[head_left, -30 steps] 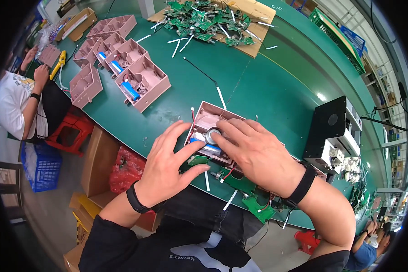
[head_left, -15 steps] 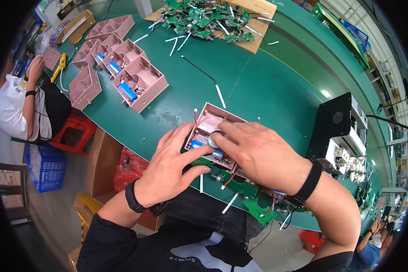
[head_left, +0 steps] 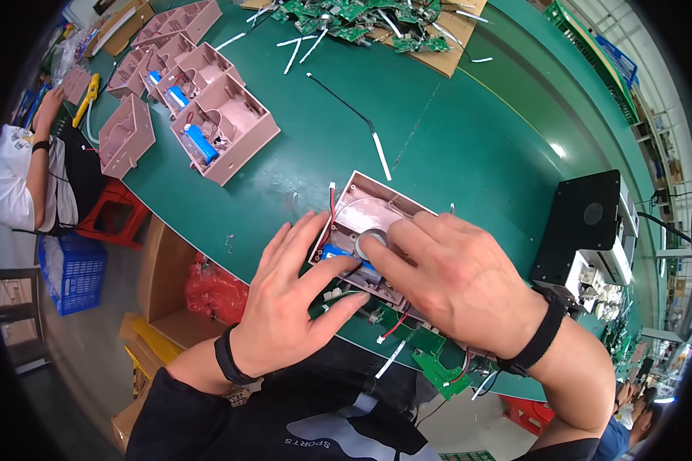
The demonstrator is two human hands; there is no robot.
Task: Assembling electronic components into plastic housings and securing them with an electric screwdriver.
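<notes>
Green work table (head_left: pixel 484 169) supports the assembly area; a heap of circuit boards (head_left: pixel 346 27) lies at 12 o'clock and pink housings with blue cells (head_left: pixel 242 150) stand at 10 o'clock. Unlidded pink plastic housing (head_left: pixel 419 202) sits tilted just below the centre of the clock face, between the hands.

Left hand (head_left: pixel 281 307): not clenched; thumb and index finger are spread, with the index fingertip at the blue cylindrical battery (head_left: pixel 334 252) at the housing's 7 o'clock. Right hand (head_left: pixel 469 269): curled over the housing, index finger on the grey disc-shaped component (head_left: pixel 370 237). Its thumb is hidden; whether it grips the disc cannot be told.

Possible faults, by judgement:
1. Uneven finger pressure may tip the disc or seat it askew.
2. Red-and-black lead (head_left: pixel 332 201) rises at the housing's 11 o'clock, beside the left fingers; a snag could strain its joint.
3. Sideways force on the battery could dislodge it or trap a wire beneath.
4. Green circuit board (head_left: pixel 437 367) at 5 o'clock appears to overhang the table edge; a forearm knock could drop it.
</notes>
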